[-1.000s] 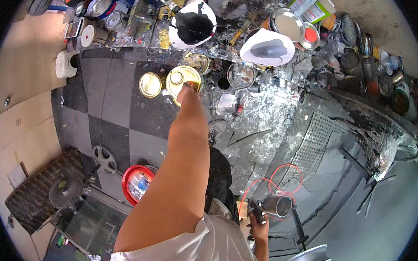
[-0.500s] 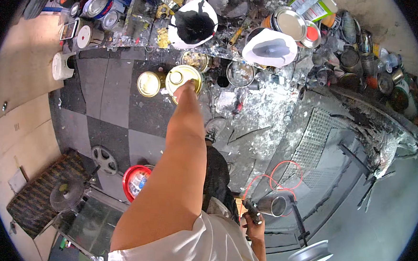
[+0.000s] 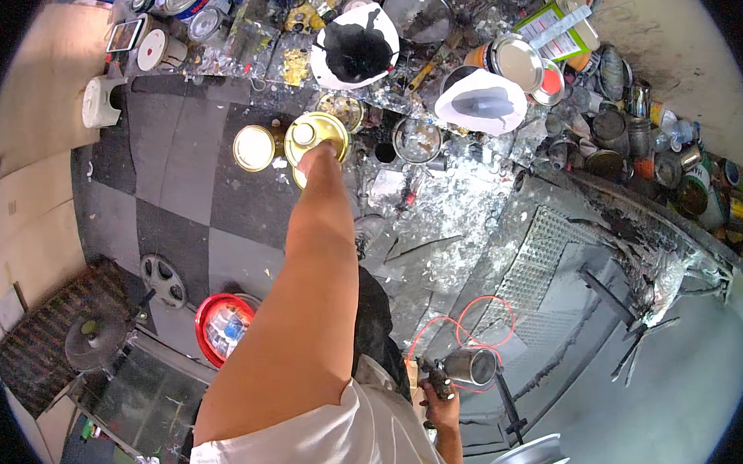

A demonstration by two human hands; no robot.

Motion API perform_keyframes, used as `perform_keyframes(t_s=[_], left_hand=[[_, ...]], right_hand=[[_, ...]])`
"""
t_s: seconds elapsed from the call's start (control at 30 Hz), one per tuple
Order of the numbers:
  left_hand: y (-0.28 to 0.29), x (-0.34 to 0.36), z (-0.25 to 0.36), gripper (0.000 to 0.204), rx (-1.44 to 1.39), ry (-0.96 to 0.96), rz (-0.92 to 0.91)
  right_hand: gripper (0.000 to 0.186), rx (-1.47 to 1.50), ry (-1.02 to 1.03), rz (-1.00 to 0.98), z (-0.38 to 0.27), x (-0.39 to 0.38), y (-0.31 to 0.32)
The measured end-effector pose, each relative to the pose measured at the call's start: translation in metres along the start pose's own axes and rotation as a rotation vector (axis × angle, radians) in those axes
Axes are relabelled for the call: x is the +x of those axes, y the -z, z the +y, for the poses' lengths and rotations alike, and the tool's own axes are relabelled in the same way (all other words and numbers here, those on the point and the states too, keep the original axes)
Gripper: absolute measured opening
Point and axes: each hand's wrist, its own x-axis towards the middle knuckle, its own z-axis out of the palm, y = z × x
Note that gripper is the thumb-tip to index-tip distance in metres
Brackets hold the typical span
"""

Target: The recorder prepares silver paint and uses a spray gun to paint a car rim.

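My left hand (image 3: pixel 318 156) reaches out and grips the top of a large gold tin (image 3: pixel 338 131) with a raised round cap; its fingertips are mostly hidden. A smaller gold tin (image 3: pixel 253 146) stands just left of it. At lower right, my right hand (image 3: pixel 443 406) is shut on a dark spray gun (image 3: pixel 437 375) with a metal cup (image 3: pixel 471 366) and an orange hose (image 3: pixel 475 300).
Ahead runs a paint-crusted bench (image 3: pixel 279 77) crowded with tins and two paper-topped cups (image 3: pixel 481 103). A red-rimmed bucket (image 3: pixel 208 324) and wheel cover (image 3: pixel 163 279) lie lower left; a silver wheel rim (image 3: pixel 528 454) is lower right, a white stool (image 3: pixel 100 101) at left.
My view has shifted slightly, so the floor objects appear further left. My left hand stays on the large gold tin; my right hand still holds the spray gun.
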Motion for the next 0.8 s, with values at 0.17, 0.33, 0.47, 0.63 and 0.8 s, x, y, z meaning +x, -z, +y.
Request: perform_keyframes(t_s=[0.17,0.33,0.47,0.63,0.8], left_hand=[[-0.025,0.051,-0.004,0.035,-0.476,-0.204,-0.618],[-0.024,0.112,0.017,0.026,-0.442,-0.095,-0.712],[-0.021,0.063,-0.035,0.025,-0.691,0.032,-0.614],[0.032,-0.028,-0.089,0.034,-0.418,-0.302,-0.46],[0.066,-0.008,-0.151,0.039,-0.02,-1.21,-0.23]], right_hand=[[0.03,0.025,-0.007,0.009,-0.005,-0.004,0.0],[0.029,0.012,0.039,-0.082,0.011,0.008,-0.001],[0.031,0.0,0.017,-0.023,0.024,0.004,0.003],[0.029,-0.064,0.143,0.065,0.05,-0.012,0.014],[0.03,-0.06,0.195,0.043,0.065,-0.026,0.022]])
